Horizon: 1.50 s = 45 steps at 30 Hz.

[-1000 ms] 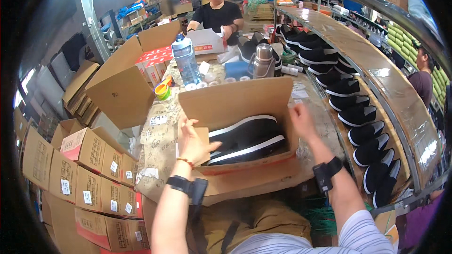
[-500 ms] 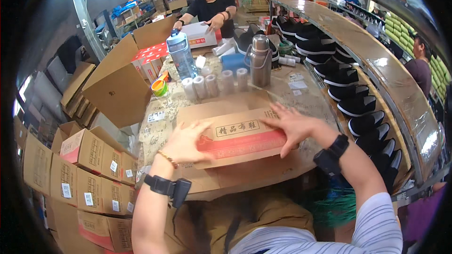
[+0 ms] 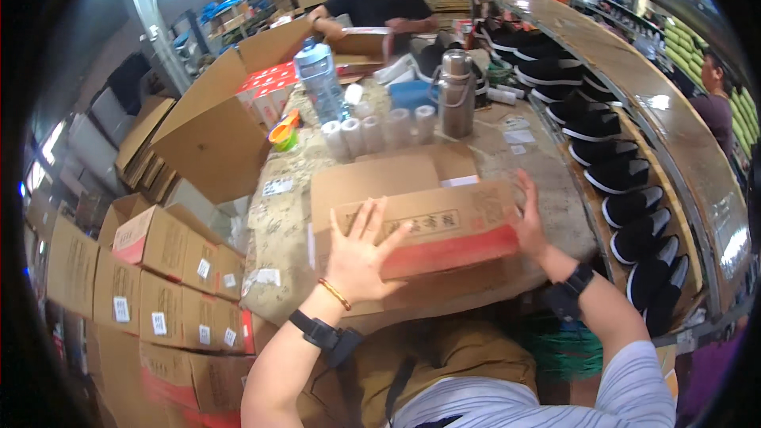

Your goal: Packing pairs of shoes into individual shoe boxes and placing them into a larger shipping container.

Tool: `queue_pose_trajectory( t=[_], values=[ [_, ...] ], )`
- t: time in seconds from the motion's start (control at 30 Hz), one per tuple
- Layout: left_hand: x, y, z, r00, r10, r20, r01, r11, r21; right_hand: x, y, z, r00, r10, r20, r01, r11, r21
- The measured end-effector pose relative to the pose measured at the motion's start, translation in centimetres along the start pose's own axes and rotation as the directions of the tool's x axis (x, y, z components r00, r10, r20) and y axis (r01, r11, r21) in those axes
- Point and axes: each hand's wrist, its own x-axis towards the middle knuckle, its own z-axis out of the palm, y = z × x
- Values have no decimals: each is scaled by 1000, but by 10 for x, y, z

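Observation:
A brown cardboard box with a red band and black print lies on the worktable before me, its long printed panel facing up and toward me. Spread fingers of my left hand lie flat on the panel's left part. My right hand grips the right end, fingers bent around the edge. Behind the panel a plain brown flap stands out, and a bit of white shows by it. The inside of the box is hidden.
Plastic rolls, a water bottle and a steel flask stand behind the box. Black shoes line a rack at right. Stacked cartons fill the left. Across the table a person handles another box.
The box has shifted right and its printed panel has tilted. My left hand has slid onto the panel, while my right hand has moved to its right end. The co-worker's box has turned.

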Motion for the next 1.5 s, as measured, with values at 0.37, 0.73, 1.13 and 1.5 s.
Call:
queue_pose_trajectory(
  t=[0.37,0.73,1.13,1.5],
  values=[
    [-38,71,-6,517,-688,-509,-413,320,-852,-37,-114,126,891,73,448,-452,231,862],
    [-184,-129,-373,23,-660,-751,-189,734,-652,-24,-108,179,896,-21,443,-245,809,534],
    [-280,-231,-444,-328,96,-940,772,601,-208,-43,-34,59,953,189,238,-203,979,34],
    [-133,-70,92,701,-707,88,661,600,-450,-91,-18,24,928,310,207,-86,720,-689]
  ],
)
